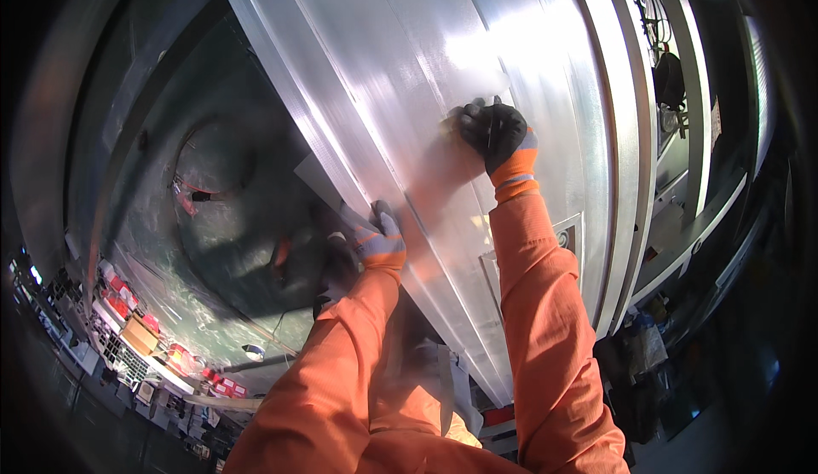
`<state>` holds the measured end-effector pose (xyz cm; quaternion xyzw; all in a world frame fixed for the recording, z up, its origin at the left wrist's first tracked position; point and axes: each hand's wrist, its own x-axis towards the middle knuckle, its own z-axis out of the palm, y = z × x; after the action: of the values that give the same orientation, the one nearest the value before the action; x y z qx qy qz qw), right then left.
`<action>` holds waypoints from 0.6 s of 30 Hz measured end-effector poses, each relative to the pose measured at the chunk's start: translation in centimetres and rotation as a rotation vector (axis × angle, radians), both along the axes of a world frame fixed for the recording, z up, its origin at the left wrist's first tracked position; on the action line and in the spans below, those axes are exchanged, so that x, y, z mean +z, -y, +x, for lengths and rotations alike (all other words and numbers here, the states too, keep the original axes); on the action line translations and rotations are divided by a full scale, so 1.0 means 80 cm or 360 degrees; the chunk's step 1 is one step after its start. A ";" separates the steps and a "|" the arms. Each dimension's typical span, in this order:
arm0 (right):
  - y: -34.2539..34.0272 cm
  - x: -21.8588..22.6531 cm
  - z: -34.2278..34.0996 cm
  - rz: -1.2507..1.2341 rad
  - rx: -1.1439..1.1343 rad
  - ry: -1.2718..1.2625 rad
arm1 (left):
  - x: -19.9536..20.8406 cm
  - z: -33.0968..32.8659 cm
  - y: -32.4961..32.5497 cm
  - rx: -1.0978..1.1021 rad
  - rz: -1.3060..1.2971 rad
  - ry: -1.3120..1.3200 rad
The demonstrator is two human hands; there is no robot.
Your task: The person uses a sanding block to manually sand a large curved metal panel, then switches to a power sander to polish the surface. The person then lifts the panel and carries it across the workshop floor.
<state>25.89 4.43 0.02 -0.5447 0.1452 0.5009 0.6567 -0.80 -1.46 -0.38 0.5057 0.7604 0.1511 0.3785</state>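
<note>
A long silvery metal panel with lengthwise seams slants across the view in front of me. Wearing a grey, orange and black work glove, my left hand grips the panel's left edge, some of its fingers hidden by that edge. Farther up, my right hand, gloved alike, is closed in a pinch against the panel's surface. Whatever sits between its fingers is too small and dark to name. Both forearms wear orange sleeves. Blurred reflections of the right arm show on the metal.
Near my right forearm, the panel has a square recess with a round fitting. Metal rails and dark cables run along the right. At lower left are red boxes and a cardboard box. A thin hose lies on the green floor.
</note>
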 end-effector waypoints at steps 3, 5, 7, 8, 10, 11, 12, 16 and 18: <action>0.001 -0.010 0.002 -0.0026 -0.0174 -0.0036 | 0.004 -0.010 -0.032 0.0333 -0.0091 0.0469; 0.011 -0.011 -0.002 -0.0061 -0.0211 0.0022 | -0.015 -0.008 -0.106 0.0102 0.0201 0.0456; 0.006 -0.007 -0.004 -0.0047 -0.0240 0.0077 | -0.058 0.005 -0.231 -0.0013 0.0539 0.0390; 0.003 0.001 -0.006 -0.0108 -0.0176 0.0120 | -0.076 0.015 -0.304 -0.0008 0.0599 0.0290; -0.008 0.021 -0.011 -0.0237 -0.0066 0.0225 | -0.055 0.047 -0.434 0.0018 0.0356 -0.0102; -0.005 0.015 -0.010 -0.0231 0.0074 0.0385 | -0.039 0.056 -0.500 0.0036 0.0233 -0.0294; 0.015 0.000 -0.005 -0.0198 0.0187 0.0535 | 0.008 0.078 -0.516 -0.0002 0.0005 -0.0517; 0.004 0.016 -0.007 -0.0206 0.0042 0.0110 | -0.012 0.079 -0.514 -0.0031 0.0004 -0.0814; -0.040 0.032 -0.014 -0.0202 0.0157 0.0105 | -0.011 0.083 -0.506 -0.0128 0.0003 -0.0734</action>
<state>24.75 7.61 2.59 -0.6079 0.1281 0.5042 0.5998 5.84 39.03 -1.26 0.5570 0.8058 0.0170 0.2002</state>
